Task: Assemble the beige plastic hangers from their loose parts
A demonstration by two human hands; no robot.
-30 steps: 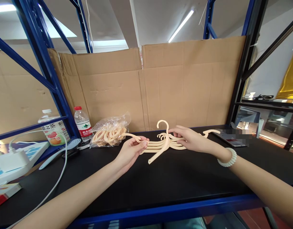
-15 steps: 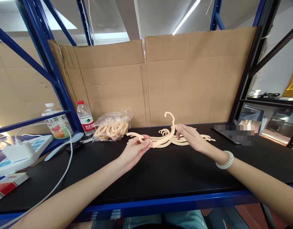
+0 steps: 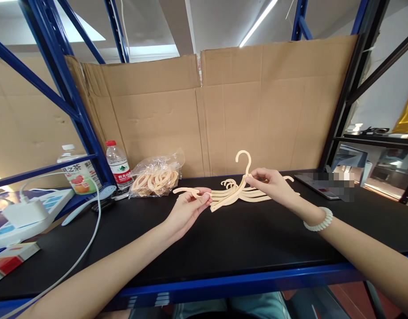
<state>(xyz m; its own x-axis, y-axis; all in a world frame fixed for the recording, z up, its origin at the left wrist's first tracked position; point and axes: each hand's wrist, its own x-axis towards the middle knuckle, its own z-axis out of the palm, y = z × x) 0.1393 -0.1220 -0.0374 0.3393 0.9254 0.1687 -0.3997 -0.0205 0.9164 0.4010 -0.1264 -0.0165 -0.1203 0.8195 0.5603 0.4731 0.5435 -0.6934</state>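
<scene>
In my right hand (image 3: 268, 185), thumb and fingers pinch a cream plastic clothes hanger (image 3: 231, 196) at the base of its hook. The hook points up, and one arm slants down to the left. My left hand (image 3: 188, 208) is closed on a curved cream hanger arm (image 3: 183, 190), whose left end sticks out past the fingers. Its right end is close to the slanting arm of the hanger; whether they touch I cannot tell. Behind both hands lies a stack of cream hangers (image 3: 257, 198) on the black tabletop, partly covered by my right hand and the held hanger.
Left of the stack sits a clear bag of cream rings (image 3: 157, 178), beside a water bottle (image 3: 119, 167). Further left are a pale blue brush (image 3: 87, 206) and a power strip (image 3: 59, 204) with a white cable (image 3: 96, 221). A dark flat device (image 3: 315, 186) lies at right.
My right hand has shifted slightly right and turned the hanger, so its hook now stands further right and shows wider. My left hand has barely moved.
</scene>
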